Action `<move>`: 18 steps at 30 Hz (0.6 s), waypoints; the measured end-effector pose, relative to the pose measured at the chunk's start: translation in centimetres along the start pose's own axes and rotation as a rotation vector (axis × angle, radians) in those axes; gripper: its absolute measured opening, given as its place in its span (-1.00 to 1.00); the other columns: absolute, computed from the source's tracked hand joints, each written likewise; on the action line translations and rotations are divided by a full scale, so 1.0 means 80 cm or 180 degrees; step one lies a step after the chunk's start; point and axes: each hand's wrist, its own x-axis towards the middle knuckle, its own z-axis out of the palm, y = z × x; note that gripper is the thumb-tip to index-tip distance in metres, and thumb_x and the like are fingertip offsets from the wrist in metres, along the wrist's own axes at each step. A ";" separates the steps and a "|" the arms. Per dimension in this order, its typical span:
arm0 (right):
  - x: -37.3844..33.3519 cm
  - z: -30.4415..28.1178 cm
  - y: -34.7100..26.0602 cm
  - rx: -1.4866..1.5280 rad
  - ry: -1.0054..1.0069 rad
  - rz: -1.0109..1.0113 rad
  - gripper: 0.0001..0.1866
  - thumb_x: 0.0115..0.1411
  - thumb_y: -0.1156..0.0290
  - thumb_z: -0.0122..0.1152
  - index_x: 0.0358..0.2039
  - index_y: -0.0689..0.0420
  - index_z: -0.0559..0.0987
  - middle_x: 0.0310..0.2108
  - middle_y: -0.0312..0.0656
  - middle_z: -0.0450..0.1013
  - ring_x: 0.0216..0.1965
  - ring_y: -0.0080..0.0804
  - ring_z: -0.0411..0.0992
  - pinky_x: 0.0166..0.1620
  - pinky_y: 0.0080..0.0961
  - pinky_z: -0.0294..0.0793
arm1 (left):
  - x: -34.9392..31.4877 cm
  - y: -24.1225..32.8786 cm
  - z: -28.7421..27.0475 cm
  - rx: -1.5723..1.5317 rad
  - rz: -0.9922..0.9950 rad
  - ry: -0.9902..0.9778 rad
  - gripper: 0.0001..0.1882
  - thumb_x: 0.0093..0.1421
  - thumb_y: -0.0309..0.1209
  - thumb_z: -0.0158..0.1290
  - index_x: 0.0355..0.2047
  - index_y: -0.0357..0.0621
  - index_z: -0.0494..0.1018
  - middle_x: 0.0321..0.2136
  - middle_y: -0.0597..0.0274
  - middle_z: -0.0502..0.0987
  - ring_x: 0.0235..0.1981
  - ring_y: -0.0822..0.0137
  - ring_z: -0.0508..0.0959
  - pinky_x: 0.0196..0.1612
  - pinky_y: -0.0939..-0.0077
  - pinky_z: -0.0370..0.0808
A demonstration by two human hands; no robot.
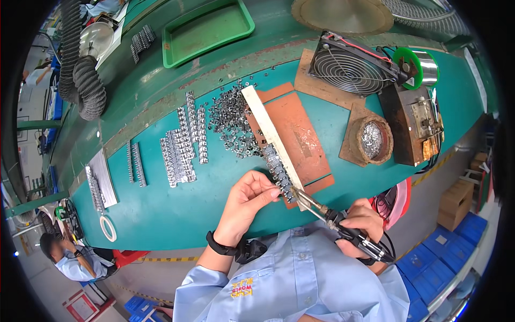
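One row of small metal parts (277,170) sits along the cream bar (264,119) by the tabletop's (177,214) near edge, apparently being soldered: the right hand (363,221) clamps the soldering iron (346,228). The left hand's (248,199) grip is together, contents unclear; next likely calls for steady tip contact.

Green workbench (155,214), grey floor (424,206), yellow-black tape (171,260), blue bins (433,265), probably plastic
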 end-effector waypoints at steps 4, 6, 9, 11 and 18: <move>0.002 0.003 0.000 -0.0125 -0.0168 -0.0010 -0.68 -0.25 0.37 0.38 -0.42 0.16 0.52 -0.63 -0.28 0.43 -0.65 -0.40 0.36 -0.41 -0.48 0.31 | 0.000 -0.001 0.000 -0.0002 0.0042 -0.0035 -0.86 0.10 -0.58 0.06 -0.38 -0.17 0.31 -0.48 0.31 0.49 -0.42 0.51 0.49 -0.27 0.67 0.43; 0.003 0.005 0.002 -0.0163 -0.0219 -0.0021 -0.67 -0.26 0.36 0.38 -0.43 0.16 0.53 -0.63 -0.29 0.44 -0.66 -0.41 0.37 -0.41 -0.49 0.31 | 0.000 -0.001 -0.001 -0.0003 0.0059 -0.0037 -0.86 0.10 -0.58 0.06 -0.39 -0.16 0.31 -0.48 0.31 0.49 -0.41 0.51 0.49 -0.27 0.68 0.43; 0.003 0.008 0.004 -0.0149 -0.0186 0.0019 -0.67 -0.26 0.36 0.37 -0.42 0.15 0.53 -0.62 -0.29 0.45 -0.64 -0.41 0.38 -0.40 -0.49 0.32 | 0.000 -0.002 -0.001 -0.0060 0.0050 -0.0069 -0.86 0.09 -0.58 0.07 -0.39 -0.16 0.31 -0.48 0.31 0.49 -0.41 0.51 0.50 -0.28 0.68 0.41; 0.003 0.007 0.003 -0.0150 -0.0202 0.0029 -0.67 -0.26 0.36 0.37 -0.42 0.15 0.53 -0.62 -0.29 0.46 -0.64 -0.41 0.38 -0.39 -0.48 0.32 | 0.000 -0.002 -0.001 -0.0080 0.0055 -0.0077 -0.86 0.09 -0.58 0.07 -0.40 -0.16 0.31 -0.48 0.31 0.49 -0.41 0.51 0.49 -0.28 0.68 0.41; 0.005 0.006 0.004 -0.0144 -0.0226 0.0043 -0.67 -0.26 0.37 0.38 -0.42 0.15 0.53 -0.62 -0.29 0.46 -0.64 -0.42 0.39 -0.38 -0.48 0.32 | 0.000 -0.001 -0.002 -0.0098 0.0057 -0.0098 -0.85 0.09 -0.58 0.07 -0.40 -0.15 0.31 -0.47 0.30 0.49 -0.41 0.50 0.50 -0.27 0.68 0.42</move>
